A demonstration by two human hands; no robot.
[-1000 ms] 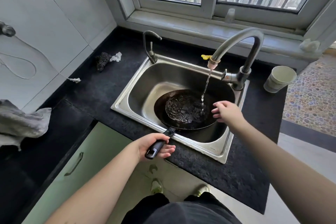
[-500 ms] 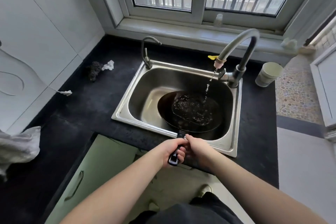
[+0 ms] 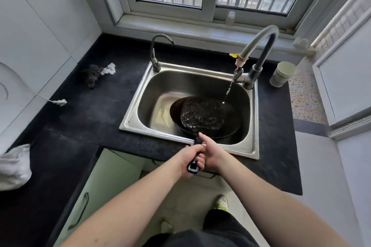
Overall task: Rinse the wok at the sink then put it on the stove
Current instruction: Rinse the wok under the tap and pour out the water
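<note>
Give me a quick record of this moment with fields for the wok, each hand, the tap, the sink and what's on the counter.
wok: in the sink, holding water
left hand: grips the wok handle
right hand: grips the same handle, nearer the pan
tap: thin stream falling into the wok
sink: steel, single basin
counter: dark; scourer left, cup right

A wok (image 3: pixel 206 117) sits in the sink (image 3: pixel 253 126) at frame centre, its handle reaching toward the lower edge where the left hand (image 3: pixel 190 161) and right hand (image 3: pixel 212 155) grip it side by side. The tap (image 3: pixel 259 46) rises at the sink's upper right corner, with a cup (image 3: pixel 282 74) on the bench (image 3: pixel 84 118) further right and a scrubber (image 3: pixel 91 75) at upper left.
</note>
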